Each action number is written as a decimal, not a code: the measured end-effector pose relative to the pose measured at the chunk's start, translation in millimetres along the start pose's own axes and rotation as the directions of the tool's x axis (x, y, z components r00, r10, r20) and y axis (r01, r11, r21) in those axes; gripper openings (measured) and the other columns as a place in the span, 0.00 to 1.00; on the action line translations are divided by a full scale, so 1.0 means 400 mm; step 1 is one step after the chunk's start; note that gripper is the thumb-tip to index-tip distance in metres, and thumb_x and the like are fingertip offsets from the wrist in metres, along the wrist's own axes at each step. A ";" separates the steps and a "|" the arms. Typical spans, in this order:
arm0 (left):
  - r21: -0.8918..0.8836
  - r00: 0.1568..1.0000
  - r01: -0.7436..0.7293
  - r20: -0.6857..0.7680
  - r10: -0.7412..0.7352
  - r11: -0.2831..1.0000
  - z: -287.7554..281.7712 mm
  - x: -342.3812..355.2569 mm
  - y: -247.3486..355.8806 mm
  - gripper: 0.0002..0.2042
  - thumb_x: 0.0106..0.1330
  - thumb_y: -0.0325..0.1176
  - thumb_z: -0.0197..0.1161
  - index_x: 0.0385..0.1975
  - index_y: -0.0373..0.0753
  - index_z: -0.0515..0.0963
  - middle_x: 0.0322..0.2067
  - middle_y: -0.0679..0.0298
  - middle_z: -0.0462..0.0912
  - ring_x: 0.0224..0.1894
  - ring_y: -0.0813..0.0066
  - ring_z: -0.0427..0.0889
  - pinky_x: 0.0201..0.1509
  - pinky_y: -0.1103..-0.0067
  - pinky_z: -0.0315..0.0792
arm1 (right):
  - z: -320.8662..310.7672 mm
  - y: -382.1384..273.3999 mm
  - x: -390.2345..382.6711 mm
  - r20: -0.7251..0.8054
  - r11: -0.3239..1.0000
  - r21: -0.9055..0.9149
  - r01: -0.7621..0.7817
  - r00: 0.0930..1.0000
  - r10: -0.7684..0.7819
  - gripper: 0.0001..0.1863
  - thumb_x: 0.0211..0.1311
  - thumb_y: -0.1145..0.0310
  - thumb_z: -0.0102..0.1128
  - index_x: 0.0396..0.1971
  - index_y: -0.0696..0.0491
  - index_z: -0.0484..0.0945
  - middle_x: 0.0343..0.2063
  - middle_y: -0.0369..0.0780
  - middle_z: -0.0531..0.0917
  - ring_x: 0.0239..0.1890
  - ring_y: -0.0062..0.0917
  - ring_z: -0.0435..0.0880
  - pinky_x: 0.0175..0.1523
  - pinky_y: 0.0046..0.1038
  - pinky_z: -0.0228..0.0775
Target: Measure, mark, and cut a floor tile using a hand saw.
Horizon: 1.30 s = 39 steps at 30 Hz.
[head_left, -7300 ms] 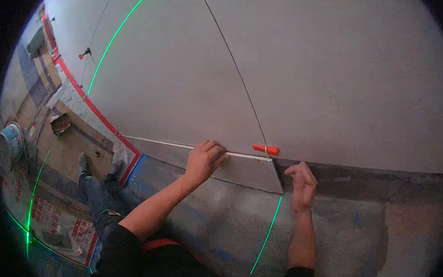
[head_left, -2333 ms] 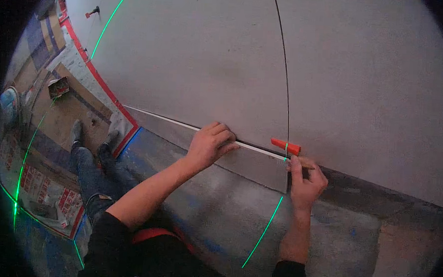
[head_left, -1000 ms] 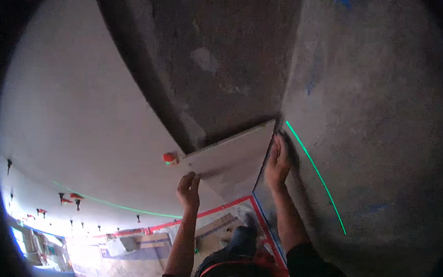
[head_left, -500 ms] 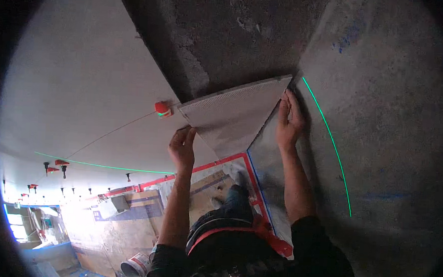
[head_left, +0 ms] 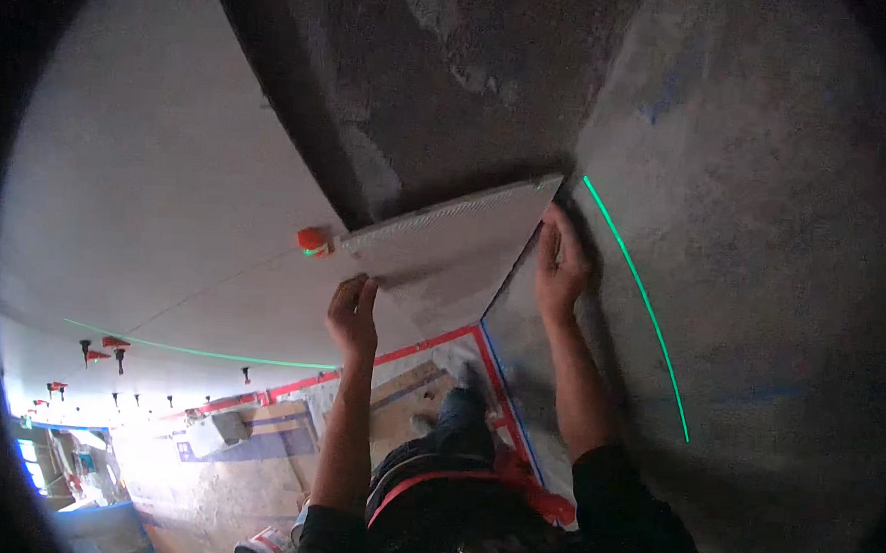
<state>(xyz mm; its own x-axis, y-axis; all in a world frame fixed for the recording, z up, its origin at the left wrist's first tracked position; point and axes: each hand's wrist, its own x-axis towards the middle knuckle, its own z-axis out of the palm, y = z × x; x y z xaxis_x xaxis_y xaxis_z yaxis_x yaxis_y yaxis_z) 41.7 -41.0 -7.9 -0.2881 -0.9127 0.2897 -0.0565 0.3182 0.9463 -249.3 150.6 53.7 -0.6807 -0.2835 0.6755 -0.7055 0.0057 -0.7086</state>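
Between my hands a pale wall tile (head_left: 454, 255) stands in the corner. It fills the low strip between the large light panels on the left and the bare grey wall on the right. Combed ridges run along its upper edge. My left hand (head_left: 353, 317) pinches the tile's left edge, thumb and fingers together. The right hand (head_left: 565, 273) is closed on its right edge, fingertips near the upper corner. A red levelling cap (head_left: 314, 241) sits beside the tile's upper left corner, at the joint of the large panels (head_left: 168, 162).
Dark bare wall (head_left: 473, 88) rises above the tile. A green laser line (head_left: 646, 292) crosses the grey wall. Several black and red clips (head_left: 117, 350) stick out along the left panels. Red tape (head_left: 409, 345) edges the covered floor; a bucket (head_left: 266, 548) stands low left.
The tile and both hands appear slightly lower and further left, as does the whole view. The tile looks flatter against the wall, its left edge showing less.
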 end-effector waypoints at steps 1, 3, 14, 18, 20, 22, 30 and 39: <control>0.123 1.000 -0.001 0.002 0.000 0.992 0.004 -0.002 0.007 0.10 0.78 0.32 0.75 0.49 0.31 0.91 0.45 0.58 0.94 0.49 0.73 0.91 0.58 0.74 0.82 | -0.001 0.001 -0.010 -0.004 1.000 0.021 -0.016 1.000 0.017 0.17 0.85 0.74 0.62 0.66 0.59 0.85 0.58 0.46 0.92 0.61 0.34 0.92 0.68 0.34 0.83; 0.084 1.000 -0.013 0.007 0.013 0.996 0.014 -0.013 0.028 0.10 0.78 0.33 0.74 0.49 0.31 0.91 0.45 0.58 0.94 0.49 0.73 0.91 0.58 0.74 0.82 | 0.000 0.009 -0.018 -0.024 0.997 0.075 -0.031 0.999 0.033 0.17 0.85 0.74 0.62 0.66 0.59 0.84 0.58 0.46 0.92 0.61 0.33 0.92 0.68 0.34 0.83; 0.200 0.999 -0.049 0.003 0.049 0.979 0.011 -0.011 0.043 0.11 0.78 0.31 0.75 0.49 0.29 0.90 0.44 0.57 0.94 0.46 0.71 0.91 0.54 0.74 0.82 | 0.005 -0.002 -0.012 0.021 0.997 -0.013 -0.076 0.997 0.076 0.18 0.88 0.73 0.58 0.69 0.63 0.81 0.62 0.50 0.90 0.65 0.35 0.91 0.70 0.35 0.82; 0.174 0.998 -0.065 0.017 0.064 0.983 0.012 -0.005 0.005 0.10 0.78 0.30 0.75 0.50 0.30 0.90 0.44 0.58 0.93 0.47 0.70 0.90 0.55 0.73 0.82 | -0.001 -0.002 -0.008 -0.134 0.999 0.017 0.034 0.990 -0.031 0.16 0.87 0.73 0.58 0.65 0.59 0.85 0.55 0.47 0.93 0.60 0.34 0.92 0.66 0.35 0.83; 0.193 0.995 -0.096 0.009 0.097 0.976 0.016 0.002 0.008 0.10 0.78 0.30 0.74 0.50 0.30 0.89 0.43 0.58 0.92 0.47 0.70 0.90 0.55 0.72 0.82 | -0.020 -0.010 -0.026 -0.128 0.994 -0.039 0.105 0.986 -0.109 0.17 0.87 0.73 0.58 0.67 0.60 0.83 0.56 0.47 0.92 0.62 0.35 0.91 0.68 0.36 0.81; 0.162 1.000 -0.009 0.023 0.006 0.987 0.018 -0.012 0.030 0.09 0.78 0.29 0.74 0.48 0.29 0.88 0.42 0.58 0.91 0.45 0.70 0.88 0.54 0.72 0.82 | -0.034 -0.007 -0.041 -0.126 0.994 0.067 0.086 0.989 -0.077 0.17 0.88 0.72 0.58 0.68 0.60 0.82 0.58 0.47 0.91 0.63 0.35 0.91 0.70 0.36 0.80; 0.136 0.999 -0.038 0.035 0.034 0.990 0.030 -0.008 0.028 0.10 0.79 0.32 0.73 0.40 0.30 0.84 0.35 0.60 0.84 0.41 0.76 0.80 0.49 0.75 0.76 | 0.059 -0.081 0.005 -0.307 0.833 0.553 0.017 0.933 0.185 0.18 0.88 0.71 0.60 0.68 0.63 0.81 0.62 0.49 0.89 0.63 0.36 0.90 0.73 0.38 0.78; 0.074 0.999 0.054 0.001 -0.054 0.996 0.020 -0.004 0.012 0.11 0.80 0.33 0.72 0.41 0.30 0.85 0.34 0.64 0.84 0.40 0.76 0.80 0.49 0.74 0.77 | 0.127 -0.077 0.032 -0.407 0.717 0.696 -0.041 0.800 0.441 0.17 0.84 0.69 0.66 0.62 0.65 0.81 0.58 0.53 0.90 0.63 0.38 0.90 0.74 0.40 0.80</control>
<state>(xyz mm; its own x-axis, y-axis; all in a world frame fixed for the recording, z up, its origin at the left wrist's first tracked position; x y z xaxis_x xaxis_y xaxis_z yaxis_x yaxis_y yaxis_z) 34.4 -36.1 -5.0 -0.2860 -0.9283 0.2376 -0.1427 0.2865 0.9474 -226.1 98.0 73.8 -0.9357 0.1661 0.3113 -0.3411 -0.6514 -0.6777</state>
